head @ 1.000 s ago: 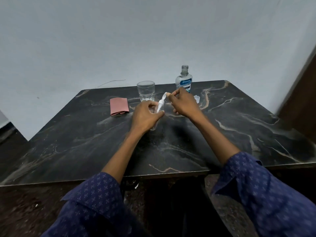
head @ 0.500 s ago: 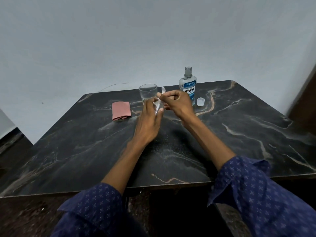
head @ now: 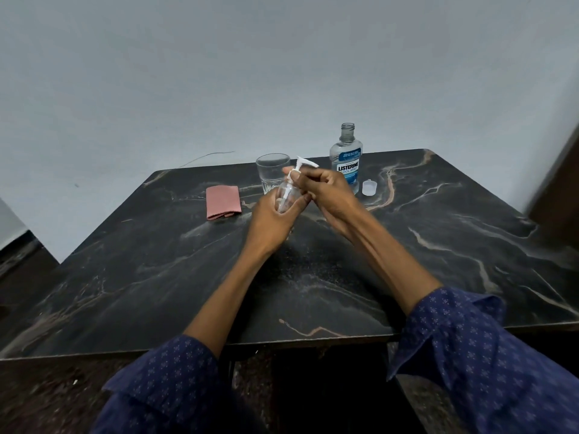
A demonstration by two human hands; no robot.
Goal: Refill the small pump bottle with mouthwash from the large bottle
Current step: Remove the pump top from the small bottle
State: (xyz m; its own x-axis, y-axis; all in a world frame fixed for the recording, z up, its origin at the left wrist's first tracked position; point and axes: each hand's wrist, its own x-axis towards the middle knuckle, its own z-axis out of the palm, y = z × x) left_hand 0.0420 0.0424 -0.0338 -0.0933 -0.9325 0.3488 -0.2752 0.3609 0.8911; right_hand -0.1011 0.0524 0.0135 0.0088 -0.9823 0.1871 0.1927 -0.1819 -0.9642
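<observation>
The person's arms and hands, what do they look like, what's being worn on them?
Both hands, the left hand and the right hand, are bare: no gloves, and no rings or watch show. Both forearms are uncovered. The sleeves are dark navy blue fabric with a fine pattern of small pale dots or flecks, loose and pushed back toward the elbows, cuffs open.

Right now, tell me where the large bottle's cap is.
In the head view the cap stands on the dark marble table, far side, just right of the open mouthwash bottle and beyond the right hand.
</observation>
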